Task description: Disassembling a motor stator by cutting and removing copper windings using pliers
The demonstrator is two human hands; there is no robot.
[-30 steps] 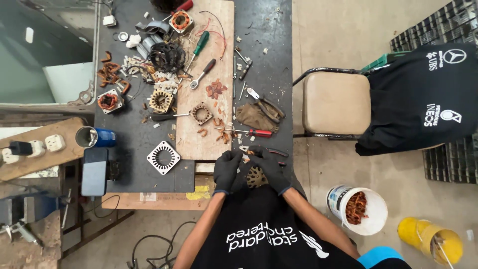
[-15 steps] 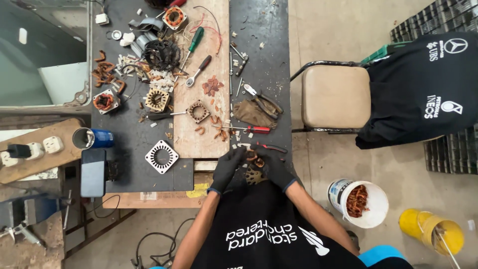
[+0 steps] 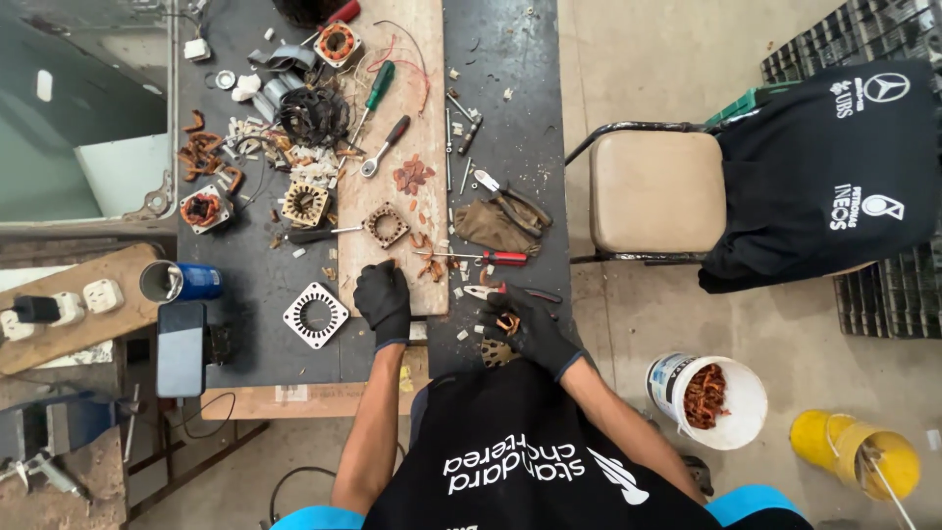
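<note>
Your left hand (image 3: 384, 302) has moved from the coil piece onto the wooden board (image 3: 407, 128), fingers flat and released. Your right hand (image 3: 527, 329) grasps the copper coil piece (image 3: 507, 322), just right of the board.

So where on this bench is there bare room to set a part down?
Bare dark top lies right of the long wooden board, above the brown pouch. A smaller patch sits between the blue can and the square metal lamination. The upper left, around the black winding bundle, is crowded.
</note>
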